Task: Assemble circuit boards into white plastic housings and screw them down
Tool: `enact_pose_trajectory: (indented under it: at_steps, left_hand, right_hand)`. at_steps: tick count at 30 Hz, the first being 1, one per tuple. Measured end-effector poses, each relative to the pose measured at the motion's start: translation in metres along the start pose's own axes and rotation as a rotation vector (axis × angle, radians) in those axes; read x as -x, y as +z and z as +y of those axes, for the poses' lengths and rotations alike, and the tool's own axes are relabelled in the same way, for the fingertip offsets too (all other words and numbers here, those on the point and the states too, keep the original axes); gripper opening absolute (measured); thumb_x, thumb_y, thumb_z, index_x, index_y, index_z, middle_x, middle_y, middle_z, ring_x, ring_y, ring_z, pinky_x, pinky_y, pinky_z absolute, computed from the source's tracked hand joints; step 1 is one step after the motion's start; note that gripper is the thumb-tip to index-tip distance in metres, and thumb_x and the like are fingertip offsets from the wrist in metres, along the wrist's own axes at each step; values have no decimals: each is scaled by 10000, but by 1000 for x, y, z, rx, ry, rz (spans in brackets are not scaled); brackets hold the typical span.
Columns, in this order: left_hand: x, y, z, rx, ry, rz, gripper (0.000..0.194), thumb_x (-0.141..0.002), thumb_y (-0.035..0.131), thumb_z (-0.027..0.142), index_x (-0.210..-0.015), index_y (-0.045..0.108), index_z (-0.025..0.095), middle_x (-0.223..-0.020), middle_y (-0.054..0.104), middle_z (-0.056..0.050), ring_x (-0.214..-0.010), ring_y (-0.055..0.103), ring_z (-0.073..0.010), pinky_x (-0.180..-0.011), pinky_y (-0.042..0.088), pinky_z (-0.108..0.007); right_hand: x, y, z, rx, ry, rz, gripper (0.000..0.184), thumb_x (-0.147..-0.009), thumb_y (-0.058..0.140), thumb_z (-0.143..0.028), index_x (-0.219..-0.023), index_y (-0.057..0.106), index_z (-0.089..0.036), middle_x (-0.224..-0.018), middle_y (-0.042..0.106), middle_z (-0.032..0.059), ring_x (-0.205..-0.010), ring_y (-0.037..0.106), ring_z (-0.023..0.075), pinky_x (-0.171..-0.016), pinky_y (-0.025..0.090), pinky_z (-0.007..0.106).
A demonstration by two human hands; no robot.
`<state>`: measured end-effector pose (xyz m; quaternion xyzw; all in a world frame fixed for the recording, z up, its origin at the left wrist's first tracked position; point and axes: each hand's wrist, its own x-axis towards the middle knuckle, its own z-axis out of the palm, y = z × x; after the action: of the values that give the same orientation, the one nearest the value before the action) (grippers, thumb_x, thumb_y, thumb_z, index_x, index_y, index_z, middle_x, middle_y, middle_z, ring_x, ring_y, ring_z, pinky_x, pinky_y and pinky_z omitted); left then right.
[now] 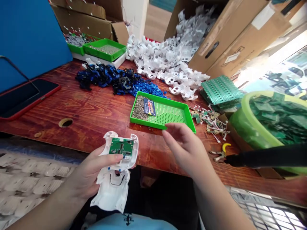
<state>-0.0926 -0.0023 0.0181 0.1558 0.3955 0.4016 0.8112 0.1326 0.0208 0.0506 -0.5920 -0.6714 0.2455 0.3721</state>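
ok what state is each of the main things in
Left hand grip, closed on white plastic housing
Right hand grip, open, fingers and thumb apart
White plastic housing, open
Green rectangular circuit board, exposed
Green perforated plastic tray, uncovered, partly filled
Light-green round plastic bin, uncovered, well filled
Brown cardboard box at top right, open

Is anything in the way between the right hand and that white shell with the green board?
Nothing visible stands between the right hand, open by the near edge of the nearest green tray, and the white shell in the left hand. The left thumb does cover part of the green board.
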Motion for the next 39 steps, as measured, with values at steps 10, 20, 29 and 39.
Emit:
enact_pose_trajectory:
  at_steps: [10,20,29,39]
  left_hand:
    - [-1,-14,15,117,94,182,184,-661,760,105,-829,715,167,-673,722,-27,-625,684,-183,-571,548,-241]
    - [-4,-29,21,202,12,-63,216,-662,758,150,-873,735,194,-765,713,-37,-638,635,-145,-617,524,-230]
    - [-13,-47,13,314,63,-336,305,-730,616,157,-1014,721,195,-958,752,-100,-768,701,-194,-723,548,-278]
    - [0,-36,10,20,64,-282,359,-682,719,222,-1041,724,213,-944,758,-71,-831,681,-214,-770,523,-262]
  right_hand:
    - [-220,62,-16,692,-3,-224,137,-854,579,-250,-941,645,-166,-967,658,48,-896,609,183,-817,490,366]
    - [-262,93,2,801,159,-343,263,-902,554,-339,-1062,591,-133,-1064,611,72,-932,606,169,-824,523,373]
    - [-215,65,-25,568,-85,-184,232,-926,486,-324,-868,590,-124,-834,640,59,-777,615,154,-744,509,326]
    - [-18,2,2,196,-691,-81,154,-866,539,-98,-964,493,-208,-1040,648,69,-1053,611,127,-854,505,240]
